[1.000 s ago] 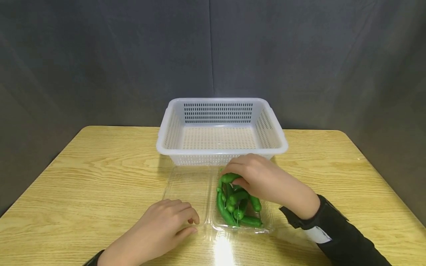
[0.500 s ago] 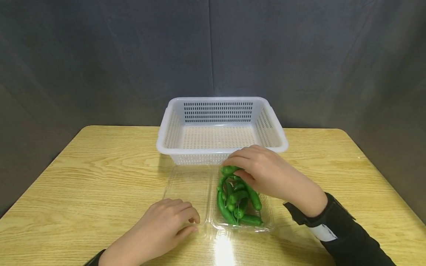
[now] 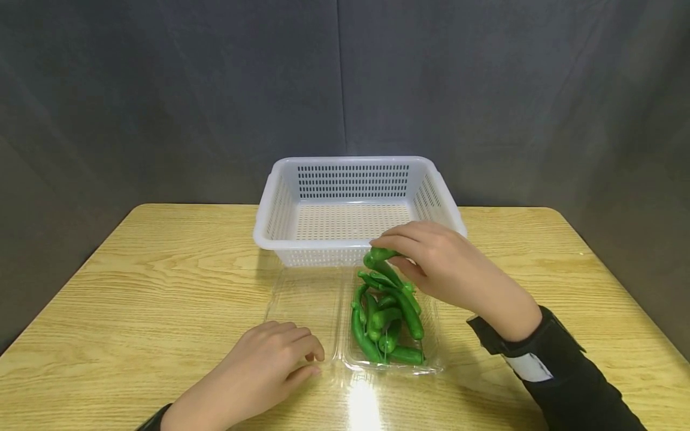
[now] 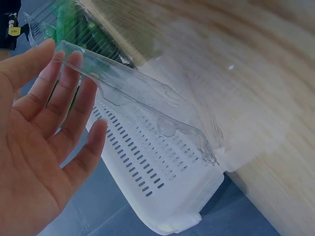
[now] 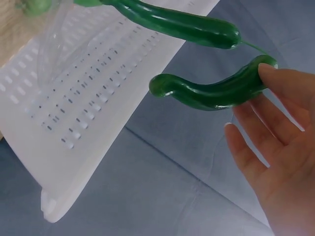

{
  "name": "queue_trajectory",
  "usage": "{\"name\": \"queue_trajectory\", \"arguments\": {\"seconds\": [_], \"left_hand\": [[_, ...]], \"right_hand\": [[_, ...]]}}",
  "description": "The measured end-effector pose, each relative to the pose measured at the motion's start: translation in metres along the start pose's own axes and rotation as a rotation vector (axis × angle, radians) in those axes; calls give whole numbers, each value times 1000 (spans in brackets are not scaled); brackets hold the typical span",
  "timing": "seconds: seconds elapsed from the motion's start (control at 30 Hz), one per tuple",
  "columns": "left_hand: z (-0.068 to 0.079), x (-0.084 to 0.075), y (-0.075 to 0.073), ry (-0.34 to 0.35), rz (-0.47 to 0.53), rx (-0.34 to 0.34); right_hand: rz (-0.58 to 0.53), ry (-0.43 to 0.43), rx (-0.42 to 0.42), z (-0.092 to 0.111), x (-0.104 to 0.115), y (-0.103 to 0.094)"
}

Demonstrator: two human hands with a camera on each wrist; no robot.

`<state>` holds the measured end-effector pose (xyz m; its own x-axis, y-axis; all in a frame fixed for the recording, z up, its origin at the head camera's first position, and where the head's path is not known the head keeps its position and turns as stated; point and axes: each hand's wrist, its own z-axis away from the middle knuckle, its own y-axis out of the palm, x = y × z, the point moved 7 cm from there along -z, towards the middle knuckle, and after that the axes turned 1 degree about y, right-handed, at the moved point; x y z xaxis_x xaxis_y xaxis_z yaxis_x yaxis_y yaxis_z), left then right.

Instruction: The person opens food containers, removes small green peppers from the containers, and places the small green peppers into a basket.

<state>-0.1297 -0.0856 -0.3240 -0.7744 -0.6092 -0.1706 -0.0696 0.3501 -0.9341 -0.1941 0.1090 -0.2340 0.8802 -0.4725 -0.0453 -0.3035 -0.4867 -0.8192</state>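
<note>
My right hand [image 3: 439, 254] pinches a curved green chili pepper [image 5: 211, 93] above the near rim of the white basket [image 3: 318, 245]. A second green chili pepper [image 5: 182, 24] hangs close to it; its thin stem runs toward my fingertips, and whether they grip it I cannot tell. Below, more green peppers [image 3: 366, 335] lie in the right half of a clear plastic clamshell box [image 3: 433, 359]. My left hand [image 3: 266, 362], fingers loosely bent, is at the near left part of the clear lid [image 3: 302, 293]. In the left wrist view the lid's edge [image 4: 147, 105] passes between thumb and fingers.
The slotted basket stands at the back middle of the wooden table [image 3: 151, 287], right behind the clamshell box. A dark grey cloth [image 3: 215, 102] hangs beyond the table's far edge. Wood surface extends to both sides.
My right hand has risen from the box toward the basket's rim, drawing a pepper up with it and a second one hanging beneath. My left hand has stayed in place.
</note>
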Motion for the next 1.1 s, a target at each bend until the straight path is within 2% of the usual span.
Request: {"name": "queue_trajectory", "arguments": {"seconds": [0.47,1.1], "left_hand": [[0,-1,1,7,-9,3],[0,0,2,8,-9,2]], "right_hand": [[29,-25,-91,3,-11,-11],[46,19,-94,9,-35,-6]]}}
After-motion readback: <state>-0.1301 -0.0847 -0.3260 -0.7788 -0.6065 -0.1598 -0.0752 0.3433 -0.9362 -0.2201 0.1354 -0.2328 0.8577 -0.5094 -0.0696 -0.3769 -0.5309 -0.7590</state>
